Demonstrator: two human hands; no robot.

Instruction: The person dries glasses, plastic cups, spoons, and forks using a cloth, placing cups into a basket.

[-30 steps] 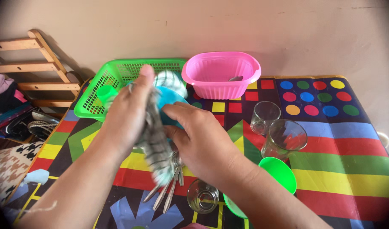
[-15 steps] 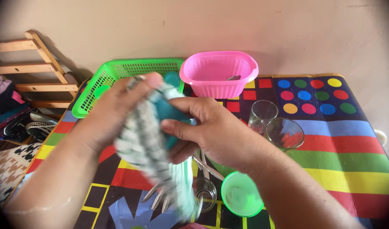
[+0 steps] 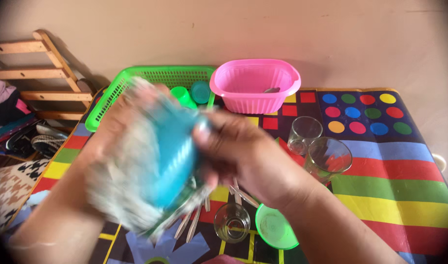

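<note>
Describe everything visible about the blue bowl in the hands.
The blue bowl looks like smooth, opaque plastic, motion-blurred, tilted on its side above the table. The left hand presses a pale striped cloth around its left and lower sides; the right hand grips its right edge with the fingers. Its inside cannot be seen.

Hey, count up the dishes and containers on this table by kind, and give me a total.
Clear glasses: 3
Baskets: 2, one green basket and one pink basket
Green bowl on the table: 1
Small cups in the green basket: 2, green cup and teal cup
Blue bowl held in the hands with a cloth: 1
Total: 9
</note>
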